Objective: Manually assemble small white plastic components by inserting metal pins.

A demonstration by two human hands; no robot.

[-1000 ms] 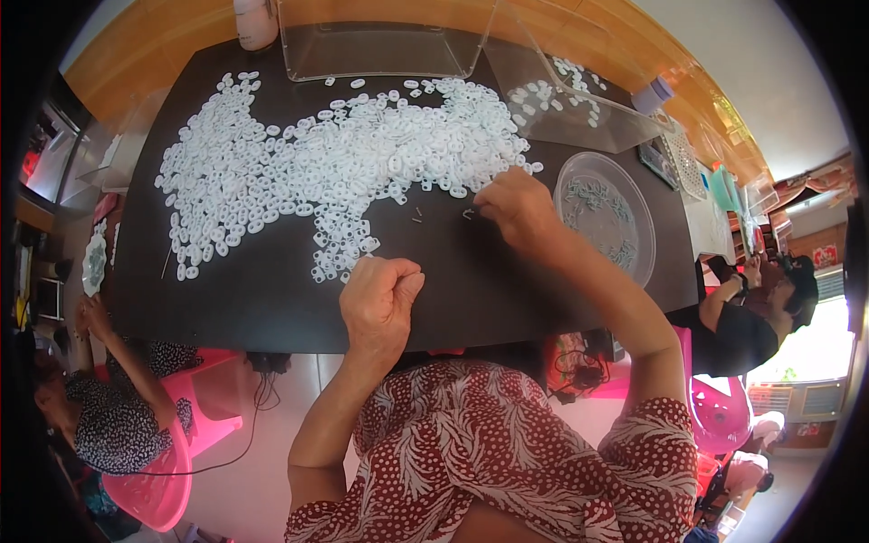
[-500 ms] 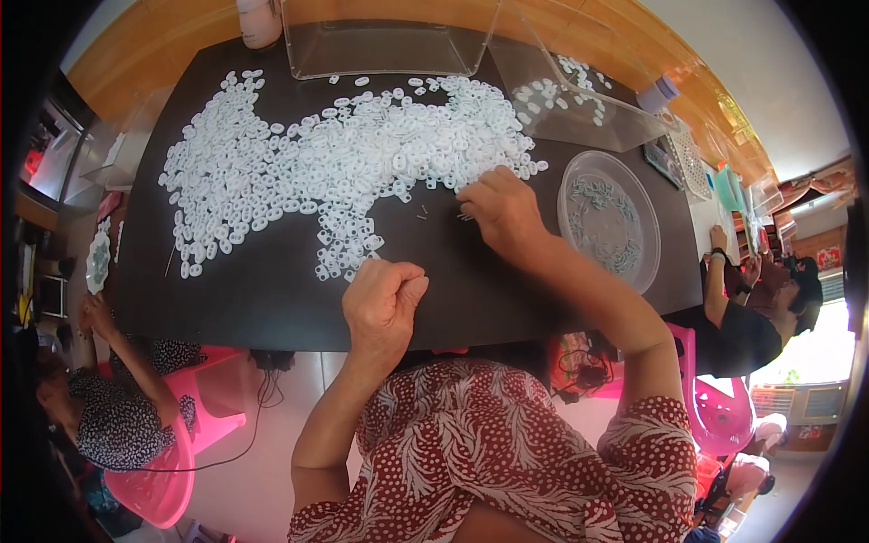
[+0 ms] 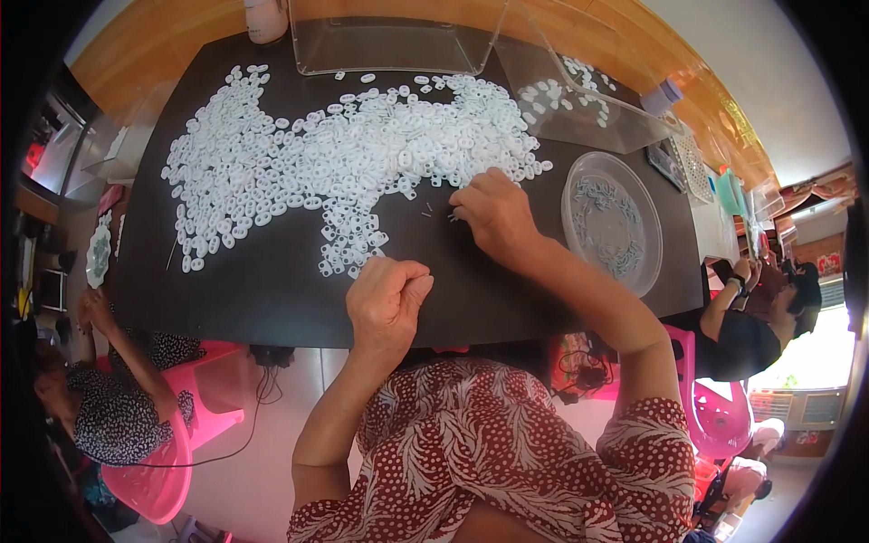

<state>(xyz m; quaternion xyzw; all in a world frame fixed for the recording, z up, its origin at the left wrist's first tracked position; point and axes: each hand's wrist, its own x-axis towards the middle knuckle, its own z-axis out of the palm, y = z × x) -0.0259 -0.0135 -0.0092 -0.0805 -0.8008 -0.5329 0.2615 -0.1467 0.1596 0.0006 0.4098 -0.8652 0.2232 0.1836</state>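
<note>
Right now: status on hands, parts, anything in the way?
Left hand closed, contents hidden. Right hand fingers bent low beside small grey pins. White pieces heaped beyond; round transparent tub beside right forearm.

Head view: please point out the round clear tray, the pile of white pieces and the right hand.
Round clear tray [image 3: 649, 237]: head view, bare part on its right side.
White pieces [image 3: 407, 145]: head view, middle of the pile.
Right hand [image 3: 497, 214]: head view, back of the hand.

We are wearing loose dark-red garment [image 3: 471, 443], white dots and feathery pale leaf sprays running all over it. Short, wide sleeves [image 3: 647, 452] are carrying same print, ending above elbows [image 3: 317, 462]; forearms [image 3: 605, 299] showing bare.
</note>
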